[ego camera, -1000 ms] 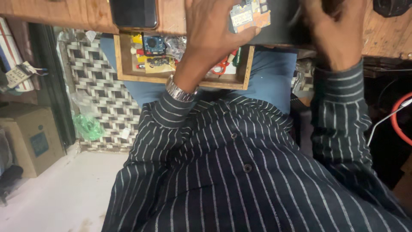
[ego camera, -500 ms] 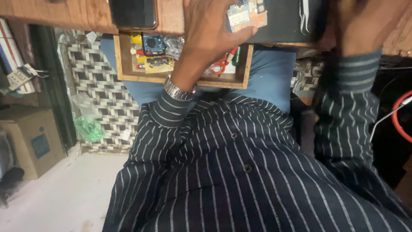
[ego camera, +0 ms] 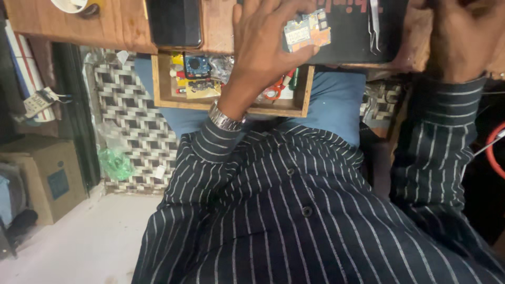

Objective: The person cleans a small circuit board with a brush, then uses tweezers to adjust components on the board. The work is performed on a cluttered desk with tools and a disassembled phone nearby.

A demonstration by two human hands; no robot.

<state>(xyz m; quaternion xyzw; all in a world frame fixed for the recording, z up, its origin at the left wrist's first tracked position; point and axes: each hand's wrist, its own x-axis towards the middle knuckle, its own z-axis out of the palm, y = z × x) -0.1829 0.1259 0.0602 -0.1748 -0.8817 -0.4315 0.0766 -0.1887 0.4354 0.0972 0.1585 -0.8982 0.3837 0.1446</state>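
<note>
Pale floor [ego camera: 63,247] is seen at the near left, with a cardboard box [ego camera: 44,176] set on it and a black-and-white patterned panel [ego camera: 131,131] standing just beyond. A green plastic bag [ego camera: 117,164] lies against that panel. Farther off, a wooden surface [ego camera: 118,26] runs across the far edge of the view, and a dark phone [ego camera: 175,22] is laid flat on it.

Below the surface an open wooden drawer [ego camera: 168,94] is pulled out over the person's lap. It is crowded with small parts, among them a blue round-faced module [ego camera: 197,66] and red-handled scissors [ego camera: 274,90]. The left forearm, with a metal wristwatch [ego camera: 225,119], passes over the drawer and hides its middle.

The left hand [ego camera: 265,47] is raised to the surface edge, and a small circuit board [ego camera: 306,32] is pinched between its thumb and fingers. The board is held over the near left corner of a black mat [ego camera: 352,29]. Metal tweezers [ego camera: 374,23] are laid on the mat just right of the board.

At the far right, the right hand [ego camera: 460,39] is rested knuckles-up on the surface, past the mat's right edge. Its fingers are curled under, and whether anything is held cannot be told. A red cable [ego camera: 494,150] curves in at the right border, beside the striped sleeve [ego camera: 436,137].
</note>
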